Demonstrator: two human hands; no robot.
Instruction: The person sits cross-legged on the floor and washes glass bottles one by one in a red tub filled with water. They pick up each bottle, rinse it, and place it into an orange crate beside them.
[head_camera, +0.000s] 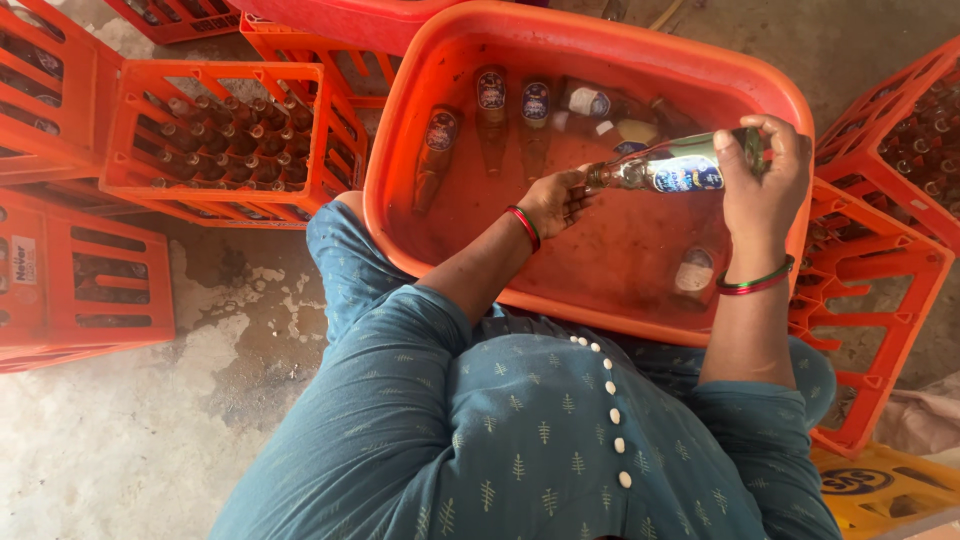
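I hold a clear bottle (680, 168) level over the orange tub (420, 110), right of centre — my right hand (765, 185) wrapped round its base, my left hand (555, 200) pinching the neck. I judge this the washing step; next calls for a steady turn over the water.

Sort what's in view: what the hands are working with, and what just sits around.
In hand: glass bottle, left hand at its neck, right hand at its base; orange tub of bottles.

Sitting around: bottle-filled crate, empty crate, yellow crate.
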